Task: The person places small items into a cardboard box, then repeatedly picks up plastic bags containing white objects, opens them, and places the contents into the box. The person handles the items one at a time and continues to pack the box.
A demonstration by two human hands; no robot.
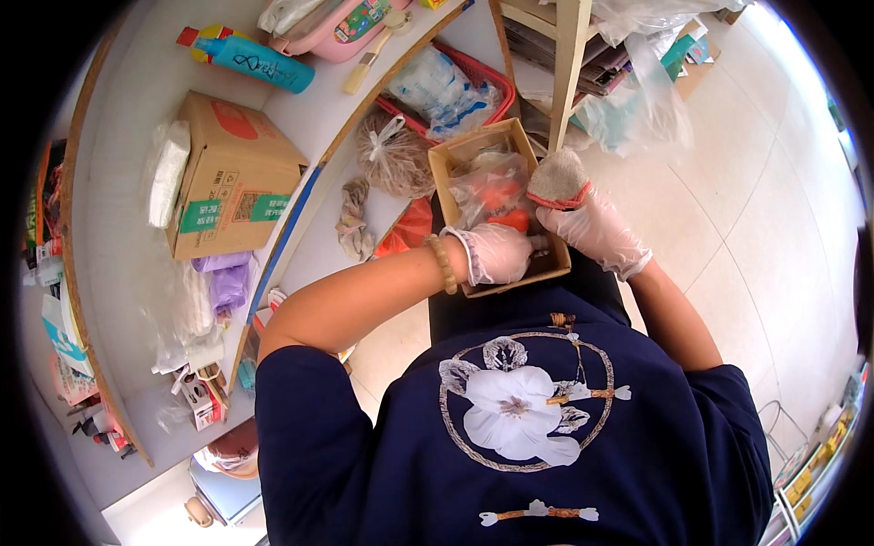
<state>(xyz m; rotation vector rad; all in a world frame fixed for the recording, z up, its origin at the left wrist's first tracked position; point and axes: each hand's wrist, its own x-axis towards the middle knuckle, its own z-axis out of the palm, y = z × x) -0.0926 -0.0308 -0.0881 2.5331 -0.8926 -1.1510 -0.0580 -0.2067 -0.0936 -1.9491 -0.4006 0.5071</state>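
My left hand [501,253], in a clear plastic glove with a beaded bracelet at the wrist, reaches into an open cardboard box [443,166] in front of my body. Its fingers are mostly hidden down in the box. Beside it lie an orange-red item [512,220] and a clear plastic bag [478,187] with something reddish inside. At the box's right side, my right hand [596,232], also in a clear glove, is closed on a grey knitted work glove [558,175] with a red edge.
Left of the box are a tied bag of brown stuff [396,155], a crumpled cloth [353,218] and a red basket [505,91]. A shelf holds a large carton [232,173], a blue bottle [259,62] and a brush [373,56]. A wooden post [569,73] stands at the right.
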